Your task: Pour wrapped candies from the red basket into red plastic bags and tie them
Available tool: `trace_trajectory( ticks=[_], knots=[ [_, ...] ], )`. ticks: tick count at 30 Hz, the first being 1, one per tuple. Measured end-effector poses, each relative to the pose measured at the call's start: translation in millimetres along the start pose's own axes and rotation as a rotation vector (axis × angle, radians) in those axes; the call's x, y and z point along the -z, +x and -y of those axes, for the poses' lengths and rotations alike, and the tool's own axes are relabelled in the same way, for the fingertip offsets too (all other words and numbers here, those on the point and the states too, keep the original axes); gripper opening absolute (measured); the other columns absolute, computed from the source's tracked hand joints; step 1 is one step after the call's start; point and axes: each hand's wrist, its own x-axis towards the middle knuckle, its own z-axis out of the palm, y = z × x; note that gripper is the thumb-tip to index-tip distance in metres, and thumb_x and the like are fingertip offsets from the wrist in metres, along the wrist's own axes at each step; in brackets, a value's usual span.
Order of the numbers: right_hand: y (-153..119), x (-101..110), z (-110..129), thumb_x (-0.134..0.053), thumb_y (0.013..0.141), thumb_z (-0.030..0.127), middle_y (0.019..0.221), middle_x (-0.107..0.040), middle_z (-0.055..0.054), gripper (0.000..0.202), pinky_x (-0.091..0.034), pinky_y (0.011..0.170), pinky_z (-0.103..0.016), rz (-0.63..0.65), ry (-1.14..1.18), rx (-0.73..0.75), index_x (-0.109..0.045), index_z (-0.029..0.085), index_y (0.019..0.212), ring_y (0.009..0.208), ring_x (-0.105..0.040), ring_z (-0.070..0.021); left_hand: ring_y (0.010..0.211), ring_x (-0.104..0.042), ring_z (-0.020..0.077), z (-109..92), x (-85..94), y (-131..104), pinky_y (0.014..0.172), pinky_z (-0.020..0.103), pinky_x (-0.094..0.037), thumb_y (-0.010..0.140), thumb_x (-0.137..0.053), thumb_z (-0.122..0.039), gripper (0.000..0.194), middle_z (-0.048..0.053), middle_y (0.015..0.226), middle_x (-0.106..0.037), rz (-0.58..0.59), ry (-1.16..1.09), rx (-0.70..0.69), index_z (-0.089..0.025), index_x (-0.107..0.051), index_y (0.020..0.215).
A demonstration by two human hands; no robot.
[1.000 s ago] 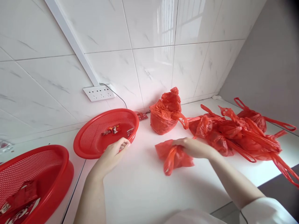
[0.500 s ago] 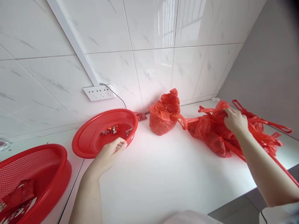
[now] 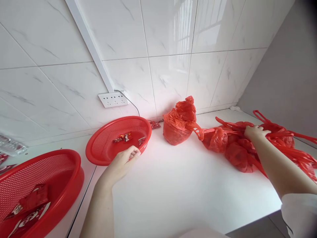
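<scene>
My left hand (image 3: 125, 160) is at the front rim of a round red plastic basket (image 3: 94, 152), its fingers curled in and showing nothing between them. Several small wrapped snacks (image 3: 126, 137) lie inside that basket. Over on the right, my right hand (image 3: 256, 133) is closed on a thin red plastic bag (image 3: 241, 127) on top of a heap of filled red bags (image 3: 239, 157). Its fingertips are partly hidden in the film. Another red bag (image 3: 177, 130) stands upright by the wall, its loop handle reaching the heap.
A second red basket (image 3: 78, 165) with red packets (image 3: 34, 198) stands at the near left. Behind it lies a clear plastic container (image 3: 11, 145). A socket strip (image 3: 114, 99) with a cable is on the tiled wall. A red packet (image 3: 155, 125) lies against the wall.
The view has turned slightly left, so things sit farther right. My right hand has moved down and right over the bags, and the raised bag has flattened. The left hand keeps its place by the basket.
</scene>
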Motion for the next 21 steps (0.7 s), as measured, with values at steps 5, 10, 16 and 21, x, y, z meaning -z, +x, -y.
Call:
trace_trajectory(
  ticks=[5, 10, 16, 21],
  knots=[
    [-9.8, 23.8, 66.6, -0.047, 0.082, 0.017, 0.132, -0.051, -0.027, 0.043, -0.031, 0.092, -0.054, -0.119, 0.077, 0.304, -0.059, 0.011, 0.123, 0.12, -0.046, -0.0364, 0.1, -0.063, 0.0241, -0.2, -0.7, 0.7, 0.081, 0.034, -0.049, 0.088, -0.04, -0.055, 0.033, 0.004, 0.102, -0.068, 0.02, 0.015, 0.002, -0.026, -0.057, 0.09],
    [-43.5, 46.3, 142.6, -0.036, 0.095, 0.029, 0.138, -0.05, -0.014, 0.036, -0.035, 0.099, -0.044, -0.288, 0.225, 0.652, -0.063, 0.019, 0.115, 0.124, -0.044, -0.0281, 0.102, -0.062, 0.0237, -1.6, -0.4, 1.1, 0.081, 0.033, -0.048, 0.089, -0.039, -0.053, 0.031, 0.003, 0.104, -0.067, 0.03, 0.036, 0.0, -0.027, -0.056, 0.09],
    [-54.6, 50.9, 206.5, -0.035, 0.095, 0.03, 0.141, -0.047, -0.015, 0.038, -0.038, 0.099, -0.048, -0.27, 0.293, 0.804, -0.064, 0.017, 0.116, 0.128, -0.041, -0.0306, 0.099, -0.063, 0.0242, -2.4, 1.1, -1.9, 0.079, 0.033, -0.048, 0.089, -0.039, -0.053, 0.033, 0.004, 0.103, -0.068, 0.027, 0.029, 0.011, -0.026, -0.057, 0.089],
    [-24.4, 37.9, 232.1, -0.044, 0.089, 0.026, 0.153, -0.032, -0.011, 0.034, -0.02, 0.11, -0.06, -0.145, 0.407, 0.654, -0.063, 0.02, 0.117, 0.142, -0.023, -0.0324, 0.098, -0.063, 0.0242, -0.4, 1.0, -2.0, 0.08, 0.034, -0.048, 0.09, -0.037, -0.052, 0.032, 0.004, 0.106, -0.067, 0.044, 0.04, 0.031, -0.026, -0.056, 0.09]
  ],
)
